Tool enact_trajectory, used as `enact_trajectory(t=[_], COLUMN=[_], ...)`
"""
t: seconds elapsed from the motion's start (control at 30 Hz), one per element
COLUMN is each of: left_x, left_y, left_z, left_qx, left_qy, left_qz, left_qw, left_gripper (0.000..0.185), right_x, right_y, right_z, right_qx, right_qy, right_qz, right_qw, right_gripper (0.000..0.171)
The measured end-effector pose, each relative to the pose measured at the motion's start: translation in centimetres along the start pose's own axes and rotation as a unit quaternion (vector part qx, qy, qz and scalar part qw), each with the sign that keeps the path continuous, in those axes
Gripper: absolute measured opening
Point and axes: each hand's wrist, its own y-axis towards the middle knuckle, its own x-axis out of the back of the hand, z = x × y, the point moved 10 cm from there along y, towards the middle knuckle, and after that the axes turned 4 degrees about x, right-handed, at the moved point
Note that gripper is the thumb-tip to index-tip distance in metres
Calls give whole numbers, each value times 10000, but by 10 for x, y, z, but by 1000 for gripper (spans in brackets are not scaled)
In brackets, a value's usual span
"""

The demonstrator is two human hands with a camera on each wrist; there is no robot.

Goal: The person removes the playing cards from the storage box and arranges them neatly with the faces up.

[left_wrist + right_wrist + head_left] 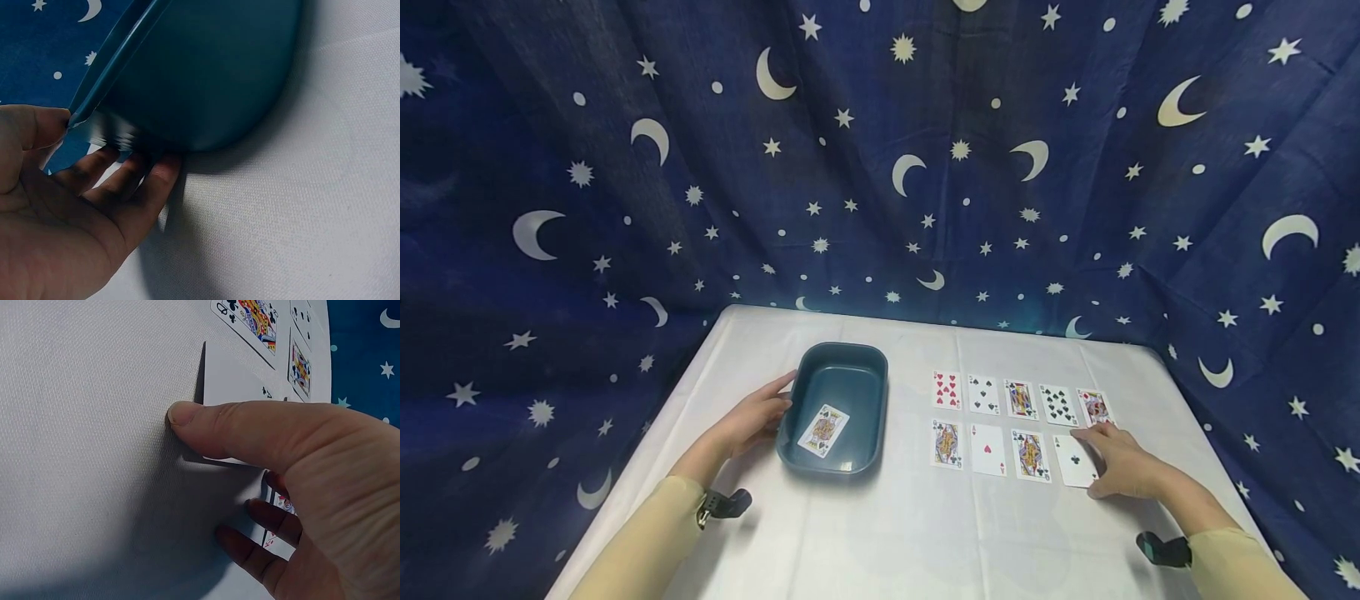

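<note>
Beside the left wall of a dark teal tray (850,379) is my left hand (748,425). In the left wrist view its thumb touches the tray's rim (119,59) and its fingertips rest against the outer wall. A face card (823,431) lies inside the tray. My right hand (1123,462) grips the ace of clubs (1073,461) at the right end of the near card row, thumb at the near edge and index finger at the far edge. In the right wrist view, that ace (228,381) is partly hidden by the thumb (250,428).
Left of the ace lie a queen of clubs (1031,456), an ace of hearts (987,450) and another face card (947,444). Behind them runs a row with a red hearts card (947,390) and a black spot card (1058,406). A starry curtain (865,167) surrounds the white table (880,550).
</note>
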Motion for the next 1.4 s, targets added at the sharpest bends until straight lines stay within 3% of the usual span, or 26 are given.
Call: enact_trajectory(t=[0.93,1.1,1.27,1.4], left_x=[2,2,1,1], left_y=[2,2,1,1], left_z=[1,0,-1,-1], left_qx=[88,50,4,-10], left_qy=[21,-13,1,17], left_qz=[-36,20,43,44], left_qw=[10000,10000,10000,10000], left_gripper=[64,64,64,65], right_x=[4,13,38,54], right_y=[-4,-4,4,18], right_z=[8,13,39,89], right_qx=[181,278,437,751], right_qy=[6,7,-119,-261], right_qz=[-26,-95,-737,-1293], right_qw=[9998,9996,9963,9884], right_gripper=[103,97,78,67])
